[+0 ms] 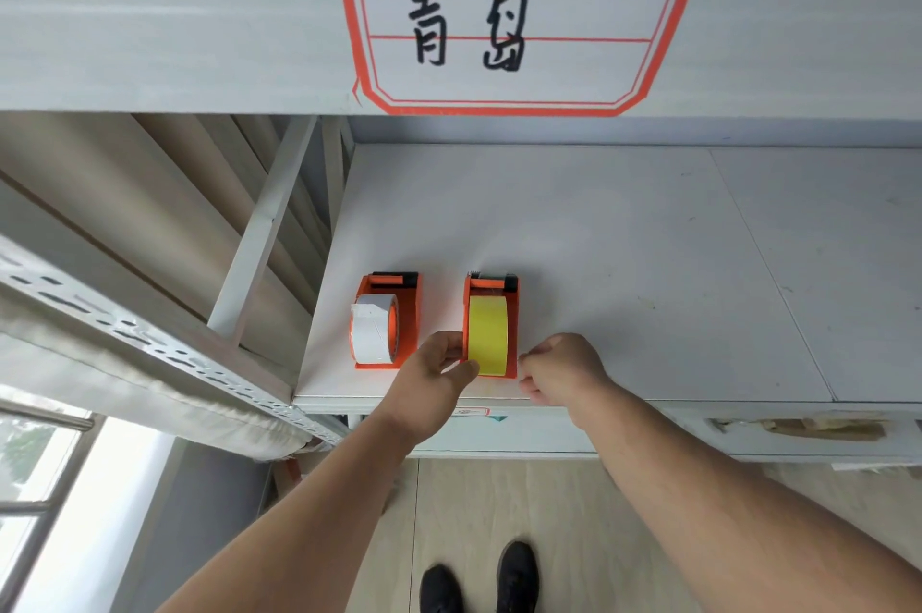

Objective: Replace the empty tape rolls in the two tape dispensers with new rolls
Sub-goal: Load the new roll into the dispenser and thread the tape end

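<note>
Left orange plastic tape dispenser (389, 320) sits near the shelf's left edge, carrying a full white tape roll (373, 327) on its hub. No empty core visible anywhere. Judged loaded.

Just right of it, a second orange plastic tape dispenser (491, 325) holds a wide yellow tape roll (488, 334), also full. Both cutter ends point far, away from the person.

Left hand (439, 363): its grip is closed on the near left corner of the yellow-roll dispenser, thumb lying against the roll's near end, fingers curled round the orange side wall. Right hand (559, 370): fingers curled, fingertips drawn together just beside the dispenser's near right corner. Whether they pinch a tape end or hold nothing, cannot tell; too small.

Progress, as a judgement: both new rolls appear seated, so the swap looks largely done. What may remain is feeding the yellow tape's loose end up to the cutter, or simply squaring the dispenser on the shelf.

Surface: pale grey shelf board (648, 263), a few scuffs and specks, a panel seam running far to near at right. Upper beam carries a red-bordered white label (516, 21) with handwritten black characters. Left: perforated metal uprights, beige curtain, window. Below: light wood-look floor, dark shoes (479, 582).
</note>
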`<move>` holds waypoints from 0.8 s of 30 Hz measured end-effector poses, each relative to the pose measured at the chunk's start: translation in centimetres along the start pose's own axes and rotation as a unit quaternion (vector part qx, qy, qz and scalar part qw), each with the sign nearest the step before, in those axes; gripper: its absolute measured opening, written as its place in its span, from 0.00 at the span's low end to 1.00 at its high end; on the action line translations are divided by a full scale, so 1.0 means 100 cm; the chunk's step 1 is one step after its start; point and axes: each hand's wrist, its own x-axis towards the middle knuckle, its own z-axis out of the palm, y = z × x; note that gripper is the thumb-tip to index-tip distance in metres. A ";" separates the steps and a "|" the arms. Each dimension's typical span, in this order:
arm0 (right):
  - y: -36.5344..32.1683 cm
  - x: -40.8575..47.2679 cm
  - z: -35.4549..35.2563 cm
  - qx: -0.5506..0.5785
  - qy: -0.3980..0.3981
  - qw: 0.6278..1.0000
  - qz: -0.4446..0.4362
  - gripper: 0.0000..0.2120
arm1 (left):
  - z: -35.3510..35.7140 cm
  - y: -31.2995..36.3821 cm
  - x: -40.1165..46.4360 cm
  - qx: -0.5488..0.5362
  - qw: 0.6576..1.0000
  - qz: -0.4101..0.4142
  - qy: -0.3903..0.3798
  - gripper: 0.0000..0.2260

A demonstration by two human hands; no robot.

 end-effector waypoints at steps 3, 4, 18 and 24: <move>-0.002 -0.002 0.000 0.002 0.003 1.000 -0.004 0.06 | -0.001 -0.001 0.000 0.003 1.000 -0.005 0.009 0.09; -0.002 -0.001 0.001 0.000 0.001 1.000 -0.004 0.06 | 0.000 -0.001 0.000 0.006 1.000 -0.003 0.012 0.09; 0.001 -0.012 0.025 0.181 -0.026 0.972 0.149 0.16 | 0.002 -0.007 -0.004 0.013 0.999 0.041 0.008 0.07; 0.021 -0.026 0.047 0.213 0.011 0.970 0.115 0.02 | 0.002 -0.008 -0.001 -0.010 0.999 0.052 0.002 0.06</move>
